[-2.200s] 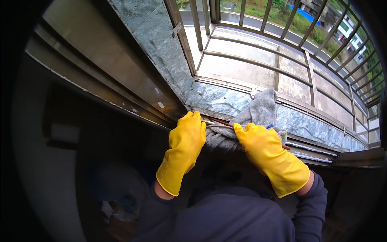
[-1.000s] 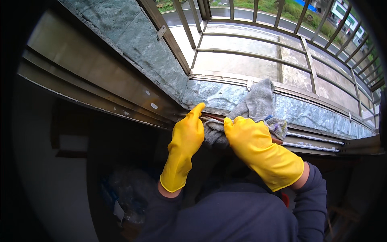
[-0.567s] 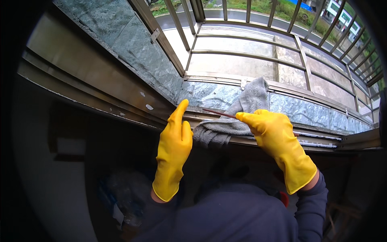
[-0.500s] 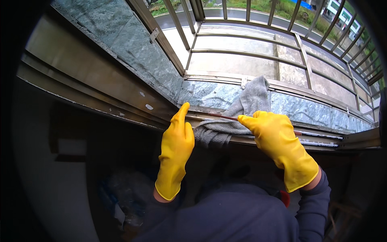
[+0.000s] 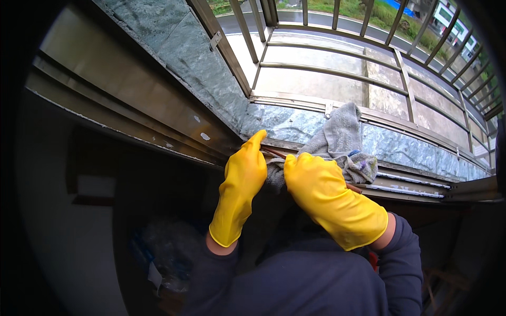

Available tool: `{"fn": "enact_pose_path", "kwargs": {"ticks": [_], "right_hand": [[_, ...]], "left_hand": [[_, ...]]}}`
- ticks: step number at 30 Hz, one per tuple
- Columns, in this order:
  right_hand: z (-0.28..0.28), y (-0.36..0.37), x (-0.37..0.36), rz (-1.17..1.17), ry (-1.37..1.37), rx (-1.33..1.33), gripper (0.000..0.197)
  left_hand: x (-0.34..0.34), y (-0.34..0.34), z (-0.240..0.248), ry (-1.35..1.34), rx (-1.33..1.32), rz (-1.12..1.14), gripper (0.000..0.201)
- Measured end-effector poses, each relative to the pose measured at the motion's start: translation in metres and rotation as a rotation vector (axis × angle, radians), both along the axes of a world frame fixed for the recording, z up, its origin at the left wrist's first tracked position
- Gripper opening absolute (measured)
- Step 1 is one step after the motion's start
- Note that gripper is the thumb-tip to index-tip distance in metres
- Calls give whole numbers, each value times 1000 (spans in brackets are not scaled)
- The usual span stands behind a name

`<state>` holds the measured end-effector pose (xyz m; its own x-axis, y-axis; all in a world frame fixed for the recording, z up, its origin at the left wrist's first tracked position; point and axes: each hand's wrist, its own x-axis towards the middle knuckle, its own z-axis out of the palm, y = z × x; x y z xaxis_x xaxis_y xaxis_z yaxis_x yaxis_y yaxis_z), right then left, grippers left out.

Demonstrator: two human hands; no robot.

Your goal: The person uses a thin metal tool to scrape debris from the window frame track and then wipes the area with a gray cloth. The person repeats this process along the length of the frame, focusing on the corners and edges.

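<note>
Both my hands wear yellow rubber gloves at the window sill. My right hand [image 5: 313, 179] is closed around a thin reddish-brown stick [image 5: 354, 188], whose other end runs left toward my left hand. A crumpled grey cloth [image 5: 340, 131] lies over the sill and the window track, partly under and behind my right hand. My left hand [image 5: 245, 166] rests by the inner corner of the window frame, its index finger stretched out and the lower fingers mostly hidden. The left tip of the stick ends beside that hand; whether they touch is unclear.
The metal window track [image 5: 411, 184] runs right along the sill, with blue-grey stone tiles [image 5: 400, 143] beyond it. Metal bars [image 5: 337, 73] enclose the outside ledge. A brown frame panel [image 5: 132, 89] slants up on the left. Clear plastic bags [image 5: 171, 247] lie below in shadow.
My right hand has moved left along the sill with the stick, closer to my left hand. More of the cloth now shows to the right of my right hand.
</note>
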<state>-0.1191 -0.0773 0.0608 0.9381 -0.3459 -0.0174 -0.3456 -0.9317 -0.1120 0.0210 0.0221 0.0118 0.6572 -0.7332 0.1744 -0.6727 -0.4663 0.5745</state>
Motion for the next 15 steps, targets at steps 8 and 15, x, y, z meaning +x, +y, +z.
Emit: {"fn": "enact_pose_path", "kwargs": {"ticks": [8, 15], "right_hand": [[-1, -77, -30, -281, -808, 913, 26], [28, -86, -69, 21, -201, 303, 41]], "left_hand": [[-19, -8, 63, 341, -624, -18, 54], [-22, 23, 47, 208, -241, 48, 47]]}}
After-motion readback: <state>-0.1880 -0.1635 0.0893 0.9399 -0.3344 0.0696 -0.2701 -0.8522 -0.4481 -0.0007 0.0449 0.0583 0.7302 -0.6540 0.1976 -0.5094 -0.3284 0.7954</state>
